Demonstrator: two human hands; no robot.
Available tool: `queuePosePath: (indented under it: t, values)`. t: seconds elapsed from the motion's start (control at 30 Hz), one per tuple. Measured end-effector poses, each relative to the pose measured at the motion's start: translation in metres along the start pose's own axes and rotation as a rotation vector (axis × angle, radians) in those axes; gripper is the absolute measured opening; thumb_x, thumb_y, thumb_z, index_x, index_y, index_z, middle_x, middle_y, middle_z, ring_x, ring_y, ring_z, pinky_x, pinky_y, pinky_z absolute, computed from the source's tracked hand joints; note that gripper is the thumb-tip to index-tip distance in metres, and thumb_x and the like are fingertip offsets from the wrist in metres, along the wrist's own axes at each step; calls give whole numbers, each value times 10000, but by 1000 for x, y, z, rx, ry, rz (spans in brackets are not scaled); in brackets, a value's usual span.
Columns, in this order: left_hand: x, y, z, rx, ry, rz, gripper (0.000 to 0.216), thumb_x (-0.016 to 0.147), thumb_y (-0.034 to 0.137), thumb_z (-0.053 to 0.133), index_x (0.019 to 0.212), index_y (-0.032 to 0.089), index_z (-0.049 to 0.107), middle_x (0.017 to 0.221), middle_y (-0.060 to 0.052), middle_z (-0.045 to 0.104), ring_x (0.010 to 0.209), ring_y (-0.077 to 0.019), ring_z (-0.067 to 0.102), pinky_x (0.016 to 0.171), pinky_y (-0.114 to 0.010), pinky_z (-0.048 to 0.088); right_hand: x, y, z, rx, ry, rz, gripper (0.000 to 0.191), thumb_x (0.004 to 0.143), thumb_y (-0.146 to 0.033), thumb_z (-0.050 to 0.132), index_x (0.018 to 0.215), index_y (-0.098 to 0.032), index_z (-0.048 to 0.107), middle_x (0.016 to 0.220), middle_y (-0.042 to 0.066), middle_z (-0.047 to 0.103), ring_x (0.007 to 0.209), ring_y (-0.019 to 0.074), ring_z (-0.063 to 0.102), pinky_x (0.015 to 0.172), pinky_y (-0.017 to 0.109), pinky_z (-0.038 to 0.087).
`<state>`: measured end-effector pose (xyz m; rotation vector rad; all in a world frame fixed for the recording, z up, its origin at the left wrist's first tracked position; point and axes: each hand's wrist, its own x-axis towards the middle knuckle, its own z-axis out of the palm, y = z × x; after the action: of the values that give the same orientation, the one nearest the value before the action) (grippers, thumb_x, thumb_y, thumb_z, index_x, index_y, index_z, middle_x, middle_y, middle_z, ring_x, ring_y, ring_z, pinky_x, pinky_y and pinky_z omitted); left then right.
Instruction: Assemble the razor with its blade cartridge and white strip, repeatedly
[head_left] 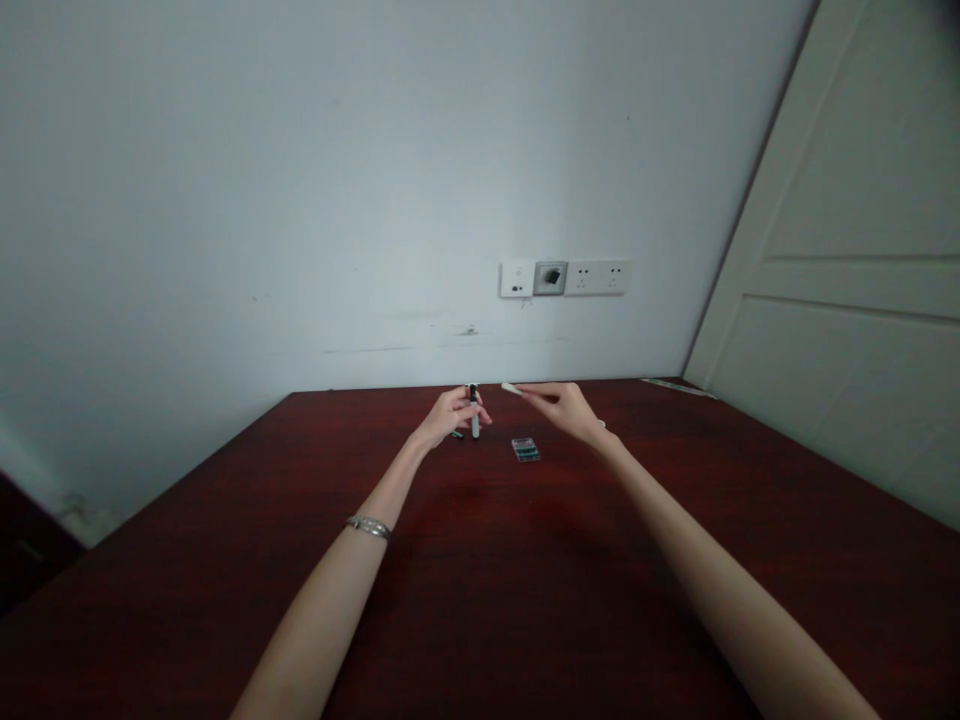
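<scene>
My left hand (451, 412) is closed on a slim black-and-white tool (475, 424). The tool stands about upright, dark near the top and pale below; its exact kind is too small to make out. Facing it, my right hand (564, 408) pinches a short, pale, narrow piece (511, 388) at the fingertips, apart from the tool. On the table between and below the hands lies a small clear flat case (526, 450) with dark green parts. A small dark greenish object (457, 434) shows just under my left hand, partly hidden by it.
The dark red wooden table (480, 580) meets a white wall (375, 200) at its far edge. Wall sockets (596, 278) sit above it. A pale panelled door (847, 300) stands at the right, and a thin pale strip (679, 387) lies at the back right.
</scene>
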<state>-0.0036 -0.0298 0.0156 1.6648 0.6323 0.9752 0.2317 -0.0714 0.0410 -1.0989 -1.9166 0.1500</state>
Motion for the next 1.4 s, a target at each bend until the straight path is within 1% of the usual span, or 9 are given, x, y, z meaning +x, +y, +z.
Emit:
queuePosePath:
  t: [0.2,0.33,0.47,0.57,0.77,0.9,1.1,1.27,1.4]
  values:
    - [3,-3,10,27,15,-22,233,757,276,605,889,138,472,726,-80,661,682,-197,663,553,-267,516,0,-22,15,158,52,35,385,837,-350,467,1123,-154,634,790,38,703,633,141,601,633,255,484]
    - [5,-7,13,1,56,-13,238,769,287,595,903,143,461,691,-53,642,665,-193,663,541,-271,524,-4,-37,29,195,27,95,435,857,-367,426,1212,-161,567,609,-11,622,416,76,475,445,188,411]
    - [8,-12,14,11,45,-6,249,778,303,591,911,135,465,702,-65,645,665,-195,664,524,-259,519,-6,-43,39,238,-6,149,446,860,-381,411,1235,-178,542,577,-31,596,320,59,424,350,168,350]
    - [8,-13,15,6,38,-4,266,780,308,591,936,127,475,702,-69,646,663,-191,666,520,-241,514,-6,-44,44,224,26,148,435,859,-363,415,1226,-172,551,637,-15,636,363,68,469,390,174,386]
    - [7,-9,10,-49,118,12,316,753,334,617,954,126,489,735,-62,649,619,-172,661,532,-248,525,-9,-49,54,203,42,50,384,864,-289,426,1185,-157,591,856,34,705,709,153,630,646,222,473]
    - [5,-2,8,-60,154,47,316,742,347,625,922,129,483,722,-63,649,624,-189,664,534,-268,529,-10,-52,52,175,99,54,383,862,-280,425,1182,-155,594,951,61,698,754,175,637,699,251,478]
    - [6,-1,13,-14,86,41,273,735,293,634,890,131,480,689,-52,649,642,-181,661,558,-264,526,-8,-54,46,149,143,84,399,859,-302,423,1173,-128,598,825,60,699,630,145,603,615,228,473]
    - [12,-11,12,26,52,58,241,724,250,638,880,118,511,675,-35,640,624,-154,652,584,-252,522,-11,-59,46,249,73,139,446,869,-355,388,1243,-161,535,800,29,672,406,68,478,390,169,398]
    - [12,-12,13,36,54,69,231,720,235,637,884,115,526,704,-36,642,605,-148,650,573,-247,520,-13,-62,47,248,58,144,447,866,-360,394,1239,-162,541,747,23,660,400,66,472,386,164,390]
